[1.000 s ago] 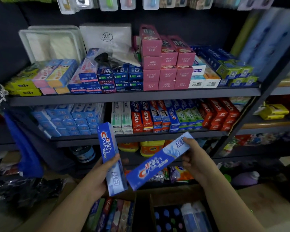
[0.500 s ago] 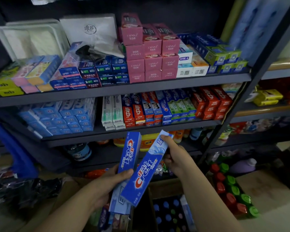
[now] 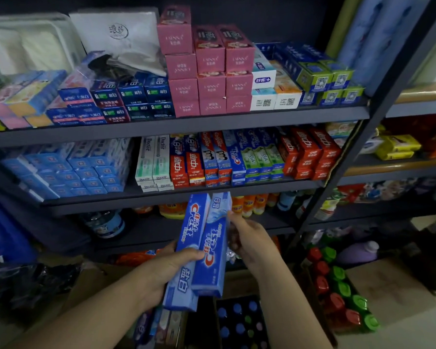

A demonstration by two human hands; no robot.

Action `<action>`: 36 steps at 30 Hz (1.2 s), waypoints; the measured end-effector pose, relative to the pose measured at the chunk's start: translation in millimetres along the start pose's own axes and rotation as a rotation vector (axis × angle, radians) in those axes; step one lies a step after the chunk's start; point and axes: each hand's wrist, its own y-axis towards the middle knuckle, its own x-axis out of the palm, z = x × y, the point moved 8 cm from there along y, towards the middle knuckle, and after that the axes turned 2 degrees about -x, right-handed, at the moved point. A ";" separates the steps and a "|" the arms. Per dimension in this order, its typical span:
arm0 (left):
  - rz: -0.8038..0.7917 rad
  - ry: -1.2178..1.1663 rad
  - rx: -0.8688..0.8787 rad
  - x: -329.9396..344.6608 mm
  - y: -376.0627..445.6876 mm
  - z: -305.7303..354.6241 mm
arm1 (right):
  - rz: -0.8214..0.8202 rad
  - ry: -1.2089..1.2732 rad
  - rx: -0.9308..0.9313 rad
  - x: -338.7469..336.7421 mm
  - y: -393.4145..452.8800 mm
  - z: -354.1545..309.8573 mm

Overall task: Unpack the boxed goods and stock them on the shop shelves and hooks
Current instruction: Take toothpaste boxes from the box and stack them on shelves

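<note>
Head view, nearest first: an open carton (image 3: 239, 323) of goods sits low between the forearms. Just above it the left hand (image 3: 161, 275) grips one blue Crest box (image 3: 186, 250), thumb across its face and fingers curled behind. The right hand (image 3: 252, 243) pinches the upper edge of a second Crest box (image 3: 213, 250), which now lies flat against the first, overlapping its right side. A second ago the two boxes were apart and splayed at different angles; they have since been swung together into a near-parallel pair, both pointing up toward the shelves. That reads as squaring them into one stack so they can go in together.

Beyond the box tops runs the middle shelf (image 3: 186, 195), packed with toothpaste. A column of matching Crest boxes (image 3: 237, 157) stands almost directly above the held pair, between the Colgate and the green-fronted cartons. Judging by that, the likely slot is there, and it looks tight.
</note>
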 end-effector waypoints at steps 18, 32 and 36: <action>0.120 -0.022 0.171 33.9 44.1 39.4 | -0.033 -0.112 -0.228 -22.7 -11.7 7.8; 0.221 -0.030 0.174 -8.4 54.0 59.9 | 0.123 -0.129 -0.194 -48.6 106.2 -71.9; 0.229 -0.077 0.153 -15.9 55.0 55.4 | 0.267 -0.032 -0.146 -57.8 129.9 -66.3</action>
